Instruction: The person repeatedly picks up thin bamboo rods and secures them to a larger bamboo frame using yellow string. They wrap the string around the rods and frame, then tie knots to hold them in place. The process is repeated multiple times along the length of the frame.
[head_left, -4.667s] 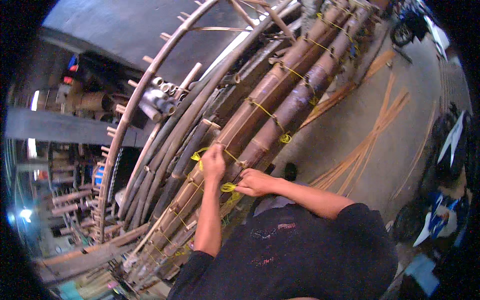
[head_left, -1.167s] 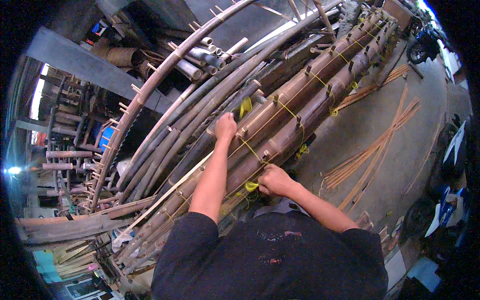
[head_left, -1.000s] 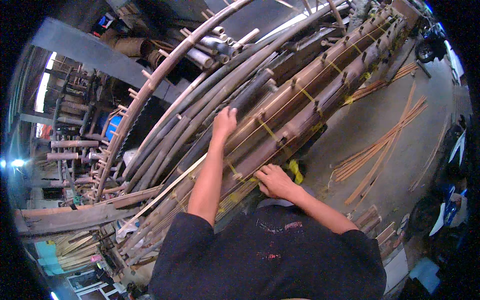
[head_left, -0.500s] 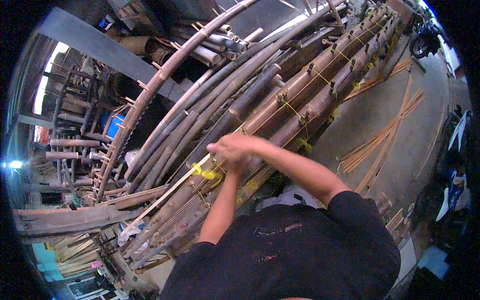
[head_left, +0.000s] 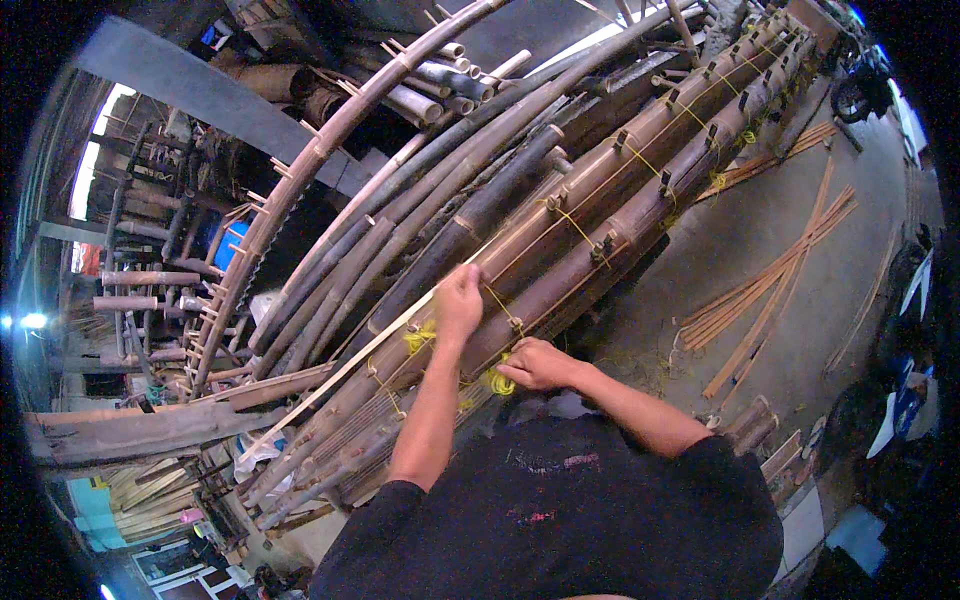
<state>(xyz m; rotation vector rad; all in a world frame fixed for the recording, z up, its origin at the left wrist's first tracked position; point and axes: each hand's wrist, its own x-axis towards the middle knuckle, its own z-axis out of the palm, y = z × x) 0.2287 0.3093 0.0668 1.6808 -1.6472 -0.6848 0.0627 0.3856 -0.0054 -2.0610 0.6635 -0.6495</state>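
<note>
My left hand [head_left: 459, 299] is closed against the upper edge of a long brown bamboo pole [head_left: 622, 178]. A pale bamboo strip [head_left: 345, 372] runs up to it from the lower left; the fingers hide what they grip. From beside this hand a thin yellow cord crosses the poles to a small wooden peg [head_left: 516, 323]. My right hand [head_left: 541, 364] is closed on a bundle of yellow cord [head_left: 500, 381], at the near side of a second, darker pole [head_left: 560, 278]. Another yellow cord bundle [head_left: 418, 337] hangs beside my left forearm.
Several curved bamboo poles [head_left: 400, 240] lie beyond the work. An upright curved pole with pegs [head_left: 318, 155] stands at the left. Loose bamboo strips [head_left: 765, 290] lie on the grey floor at the right, with a motorcycle wheel [head_left: 851, 100] farther off.
My hands were together over the pole and have parted. The right hand has moved right and nearer to me with yellow cord; the left stays by the pale strip.
</note>
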